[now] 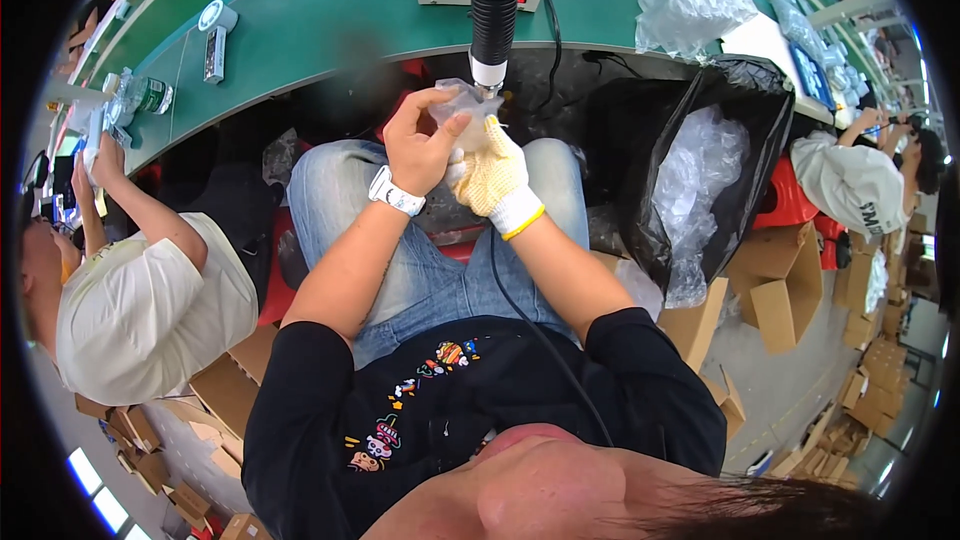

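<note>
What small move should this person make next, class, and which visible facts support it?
Probably a slight turn of the clear plastic at the nozzle: the bare left hand pinches it close by, and the gloved right hand is near enough to steady it. Whether plastic and nozzle touch is unclear.

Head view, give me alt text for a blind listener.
A left hand pinches translucent plastic by the tip of a black hose, a gloved right hand against it. Ahead is a green bench; at right, a black bag of crumpled plastic.
</note>
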{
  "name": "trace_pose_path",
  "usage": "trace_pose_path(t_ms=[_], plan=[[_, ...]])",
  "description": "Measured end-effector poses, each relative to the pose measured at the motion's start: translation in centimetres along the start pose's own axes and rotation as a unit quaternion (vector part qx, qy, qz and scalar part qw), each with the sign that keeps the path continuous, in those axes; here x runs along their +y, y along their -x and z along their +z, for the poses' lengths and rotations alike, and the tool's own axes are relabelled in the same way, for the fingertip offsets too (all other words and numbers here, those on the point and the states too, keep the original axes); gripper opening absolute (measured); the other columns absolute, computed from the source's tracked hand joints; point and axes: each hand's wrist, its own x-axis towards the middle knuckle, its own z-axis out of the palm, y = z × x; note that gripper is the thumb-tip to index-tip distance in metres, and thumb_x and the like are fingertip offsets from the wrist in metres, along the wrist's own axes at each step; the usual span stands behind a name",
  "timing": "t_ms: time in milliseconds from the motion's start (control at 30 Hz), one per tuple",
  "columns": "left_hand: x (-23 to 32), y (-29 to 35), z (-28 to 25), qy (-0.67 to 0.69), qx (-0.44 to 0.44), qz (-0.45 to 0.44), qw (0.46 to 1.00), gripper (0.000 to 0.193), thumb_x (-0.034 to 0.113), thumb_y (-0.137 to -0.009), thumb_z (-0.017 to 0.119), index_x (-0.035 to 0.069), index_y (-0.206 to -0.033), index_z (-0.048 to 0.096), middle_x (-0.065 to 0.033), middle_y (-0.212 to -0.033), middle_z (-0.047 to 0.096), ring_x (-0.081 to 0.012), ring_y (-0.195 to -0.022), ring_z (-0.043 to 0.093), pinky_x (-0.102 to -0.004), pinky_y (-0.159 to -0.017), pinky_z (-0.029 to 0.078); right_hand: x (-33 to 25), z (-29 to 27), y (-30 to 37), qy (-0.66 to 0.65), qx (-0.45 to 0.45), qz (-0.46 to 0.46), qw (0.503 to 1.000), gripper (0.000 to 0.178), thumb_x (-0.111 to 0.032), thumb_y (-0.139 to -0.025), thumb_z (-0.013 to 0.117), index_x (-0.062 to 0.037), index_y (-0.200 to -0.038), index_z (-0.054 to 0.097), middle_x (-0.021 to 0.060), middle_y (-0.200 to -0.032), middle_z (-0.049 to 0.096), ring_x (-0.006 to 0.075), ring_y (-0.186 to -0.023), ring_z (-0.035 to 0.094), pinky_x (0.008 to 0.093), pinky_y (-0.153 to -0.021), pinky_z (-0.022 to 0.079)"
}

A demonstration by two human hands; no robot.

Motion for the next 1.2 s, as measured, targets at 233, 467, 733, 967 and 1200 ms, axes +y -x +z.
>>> trace_pose_path(t_ms=[233, 467, 733, 967, 1200], plan=[[1.8, 0.5, -0.5, -0.085, 0.036, 0.111, 0.99, 0.02, 0.008, -0.085, 0.085, 0.001, -0.1, 0.074, -0.0109, -0.109, 0.072, -0.0183, -0.088, 0.07, -0.0297, -0.076, 0.056, 0.8, 1.0, 0.1, -0.087, 0.046, -0.05, 0.994, 0.047, -0.047, -0.105, 0.055, -0.0113, -0.135, 0.061, 0.0089, -0.12, 0.069, 0.0262, -0.093, 0.069, 0.04, -0.068, 0.058], [1.3, 0.3, -1.5, -0.143, -0.013, 0.056, 0.988, 0.025, 0.006, -0.091, 0.078, 0.001, -0.113, 0.07, -0.0084, -0.11, 0.072, -0.0157, -0.089, 0.068, -0.0269, -0.075, 0.053, -1.8, 1.0, 1.3, -0.044, 0.033, -0.06, 0.997, 0.043, -0.042, -0.104, 0.058, -0.0124, -0.135, 0.061, 0.0084, -0.12, 0.069, 0.0242, -0.093, 0.07, 0.0392, -0.067, 0.058], [3.0, -1.3, 0.0, 0.077, -0.04, -0.175, 0.981, 0.03, 0.03, -0.1, 0.072, 0.006, -0.115, 0.067, -0.0075, -0.109, 0.073, -0.0196, -0.095, 0.069, -0.0318, -0.08, 0.055, -4.1, 1.3, 4.9, 0.499, 0.264, -0.137, 0.814, 0.054, -0.011, -0.092, 0.077, -0.0053, -0.141, 0.057, 0.0106, -0.121, 0.068, 0.0202, -0.104, 0.068, 0.0407, -0.076, 0.06], [1.6, 1.6, -3.7, 0.327, 0.073, -0.386, 0.86, 0.041, 0.048, -0.102, 0.065, 0.01, -0.116, 0.068, -0.0093, -0.111, 0.074, -0.0228, -0.1, 0.071, -0.038, -0.082, 0.057, -1.0, 6.6, 7.5, 0.831, 0.259, -0.399, 0.288, 0.063, -0.009, -0.089, 0.078, -0.0022, -0.146, 0.052, 0.0138, -0.128, 0.066, 0.0232, -0.117, 0.065, 0.0368, -0.101, 0.054], [6.0, 0.6, -8.0, -0.415, -0.119, -0.026, 0.901, 0.025, 0.023, -0.094, 0.069, 0.0, -0.102, 0.075, -0.0135, -0.088, 0.077, -0.0261, -0.078, 0.074, -0.0393, -0.071, 0.059, 0.9, 6.2, -0.4, 0.667, 0.112, -0.126, 0.726, 0.061, -0.016, -0.084, 0.082, -0.0035, -0.137, 0.056, 0.0143, -0.122, 0.066, 0.0237, -0.105, 0.068, 0.0375, -0.095, 0.056]])
